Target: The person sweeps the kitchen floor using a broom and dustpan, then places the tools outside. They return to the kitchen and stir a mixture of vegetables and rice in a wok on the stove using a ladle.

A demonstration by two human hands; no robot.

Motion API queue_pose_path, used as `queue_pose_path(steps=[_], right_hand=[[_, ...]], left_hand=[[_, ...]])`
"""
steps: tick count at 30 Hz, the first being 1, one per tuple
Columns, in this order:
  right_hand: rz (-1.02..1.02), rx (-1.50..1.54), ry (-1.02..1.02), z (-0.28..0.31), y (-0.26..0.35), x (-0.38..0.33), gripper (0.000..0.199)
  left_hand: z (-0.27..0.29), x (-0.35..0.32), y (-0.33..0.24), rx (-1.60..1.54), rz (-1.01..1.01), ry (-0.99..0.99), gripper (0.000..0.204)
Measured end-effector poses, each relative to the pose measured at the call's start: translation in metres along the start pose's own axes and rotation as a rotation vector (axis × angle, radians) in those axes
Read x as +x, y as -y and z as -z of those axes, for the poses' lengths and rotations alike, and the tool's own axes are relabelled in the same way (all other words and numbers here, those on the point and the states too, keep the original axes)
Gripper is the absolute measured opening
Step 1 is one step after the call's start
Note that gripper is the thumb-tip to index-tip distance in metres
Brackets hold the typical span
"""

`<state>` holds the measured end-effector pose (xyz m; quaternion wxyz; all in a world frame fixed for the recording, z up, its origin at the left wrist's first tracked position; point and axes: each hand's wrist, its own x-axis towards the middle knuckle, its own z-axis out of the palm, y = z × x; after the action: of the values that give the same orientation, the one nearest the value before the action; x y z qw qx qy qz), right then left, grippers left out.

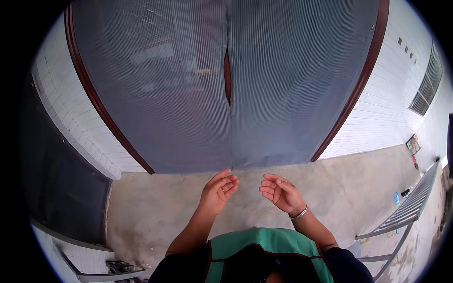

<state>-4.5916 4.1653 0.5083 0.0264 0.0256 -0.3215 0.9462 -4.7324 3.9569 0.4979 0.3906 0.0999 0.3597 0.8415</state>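
Both of my hands are raised in front of my green apron (264, 240), apart from each other and with nothing in them. My left hand (219, 191) is loosely curved, its fingers apart and a ring on one of them. Facing it, my right hand (281, 192) has its palm turned inward and its fingers stretched out, with a bracelet (299, 212) at the wrist. Beyond my hands hangs a grey ribbed door curtain (283, 108) in two panels, which neither hand touches. A narrow gap between the panels shows something dark red behind.
Dark red frame posts (351, 113) edge the curtain, between white tiled walls (377, 108). Concrete floor (155, 207) lies below. A dark doorway (71, 174) is at left. A metal rack (401, 207), a small blue item (396, 198) and a barred window (427, 85) are at right.
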Motion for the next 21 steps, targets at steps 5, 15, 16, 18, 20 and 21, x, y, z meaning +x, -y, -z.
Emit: queue_pose_path(steps=[5, 15, 16, 18, 20, 21], right_hand=[[-0.079, -0.016, -0.024, 0.019, 0.065, 0.153, 0.036], [0.050, 0.063, -0.188, 0.082, 0.125, 0.432, 0.036], [0.043, 0.074, -0.215, 0.093, 0.132, 0.452, 0.036], [0.033, 0.076, -0.234, 0.110, 0.147, 0.481, 0.036], [0.033, 0.049, -0.222, 0.123, 0.163, 0.493, 0.036], [-0.021, 0.077, -0.207, 0.136, 0.162, 0.510, 0.037]], left_hand=[[-0.013, 0.138, -0.040, 0.039, -0.059, -0.074, 0.036], [0.042, 0.453, -0.091, 0.015, -0.138, -0.143, 0.041], [0.047, 0.481, -0.087, 0.042, -0.129, -0.144, 0.040], [0.042, 0.528, -0.083, 0.103, -0.120, -0.129, 0.038], [0.019, 0.552, -0.075, 0.035, -0.089, -0.119, 0.037], [0.019, 0.560, -0.072, 0.000, -0.077, -0.175, 0.037]])
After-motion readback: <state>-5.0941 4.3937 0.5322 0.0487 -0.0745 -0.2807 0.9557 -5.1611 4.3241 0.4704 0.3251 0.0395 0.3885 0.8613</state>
